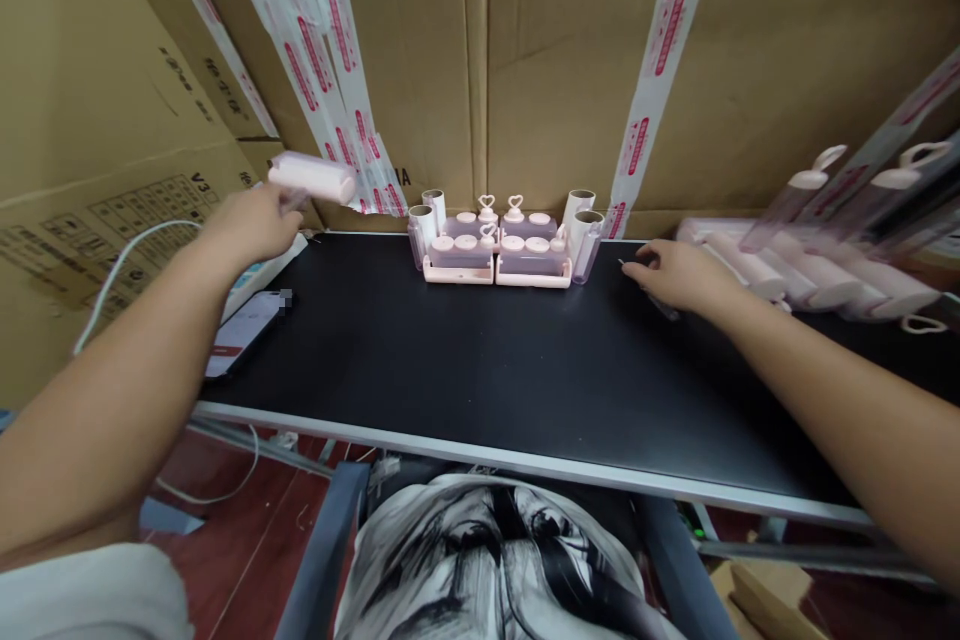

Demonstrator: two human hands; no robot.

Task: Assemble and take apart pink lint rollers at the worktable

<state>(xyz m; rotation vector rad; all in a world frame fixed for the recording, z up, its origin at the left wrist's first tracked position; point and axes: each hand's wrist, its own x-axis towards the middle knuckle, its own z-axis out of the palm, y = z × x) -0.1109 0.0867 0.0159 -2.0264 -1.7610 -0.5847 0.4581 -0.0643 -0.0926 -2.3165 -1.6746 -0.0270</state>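
- Black tabletop (465, 360), cardboard boxes (525, 50) walling it in behind.
- Left hand (251, 220) closed around a pink lint roller (311, 177), raised over the table's left edge.
- Right hand (667, 275) curled on a thin clear piece, hard to make out, just beside the roller pile (810, 275).
- Assembly trays (495, 255) sit between the hands.
- Risk: roller held past the edge above the phone (244, 325); a loose grip drops it there.

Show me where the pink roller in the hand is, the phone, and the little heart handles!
pink roller (313, 177), head view, middle of the roll held by the left hand.
phone (244, 328), head view, centre of its screen.
heart handles (487, 203), head view, the left heart loop atop the pink trays.
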